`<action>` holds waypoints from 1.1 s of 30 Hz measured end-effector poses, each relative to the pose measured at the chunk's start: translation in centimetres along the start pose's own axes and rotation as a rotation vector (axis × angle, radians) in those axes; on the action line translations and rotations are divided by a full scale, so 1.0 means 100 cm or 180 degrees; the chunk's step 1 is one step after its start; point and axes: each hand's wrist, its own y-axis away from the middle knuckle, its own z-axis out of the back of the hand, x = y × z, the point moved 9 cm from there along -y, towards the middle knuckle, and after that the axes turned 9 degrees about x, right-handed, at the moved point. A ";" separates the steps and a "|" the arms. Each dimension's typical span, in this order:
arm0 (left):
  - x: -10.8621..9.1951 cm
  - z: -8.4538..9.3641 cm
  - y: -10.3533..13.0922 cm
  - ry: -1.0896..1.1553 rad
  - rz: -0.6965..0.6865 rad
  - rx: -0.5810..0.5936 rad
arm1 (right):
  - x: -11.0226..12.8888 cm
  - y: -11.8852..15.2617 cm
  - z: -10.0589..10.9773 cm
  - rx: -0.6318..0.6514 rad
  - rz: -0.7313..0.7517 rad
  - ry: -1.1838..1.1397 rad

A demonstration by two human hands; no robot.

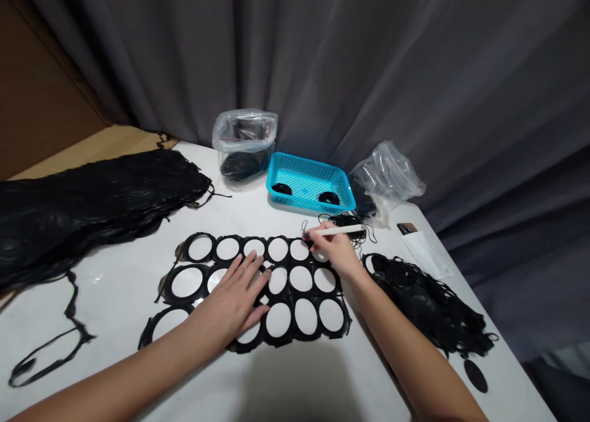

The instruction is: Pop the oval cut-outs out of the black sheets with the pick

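A black sheet [286, 300] with rows of large round holes lies flat on the white table [295, 385]. My left hand [237, 293] rests on the middle of this sheet, palm down with its fingers spread, covering some of the holes. At the sheet's far right edge, my right hand [336, 247] grips a slim white pen-shaped tool [343, 230]. The tool's working tip is too small to make out. Just beyond that hand is a tangle of thin black rings or strands [353, 225].
A blue perforated basket [311, 203] holds black round pieces, between two clear plastic bags [246, 142] [391, 170]. A thick black stack [92, 207] lies left, with a stringy offcut [71, 339] before it. On the right are black scraps [424, 299], a black disc [475, 375] and a pale packet [424, 254].
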 end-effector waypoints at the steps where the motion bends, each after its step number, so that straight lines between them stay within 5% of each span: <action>1: -0.003 0.002 0.004 -0.0015 -0.0023 0.0002 | 0.002 0.009 -0.017 0.0268 -0.0050 -0.0099; 5: -0.022 -0.001 0.021 -0.0152 -0.0215 0.0219 | 0.009 0.048 -0.068 0.0987 -0.0100 0.0148; 9: -0.029 -0.007 0.032 -0.0279 -0.0218 0.0260 | 0.008 0.065 -0.088 0.1148 -0.0017 0.0471; 21: -0.027 -0.003 0.034 -0.0084 -0.0148 0.0207 | 0.009 0.078 -0.080 0.1076 -0.0049 0.0943; 33: -0.027 -0.005 0.033 -0.0043 -0.0099 0.0236 | 0.024 0.076 -0.091 0.0991 0.0504 0.1188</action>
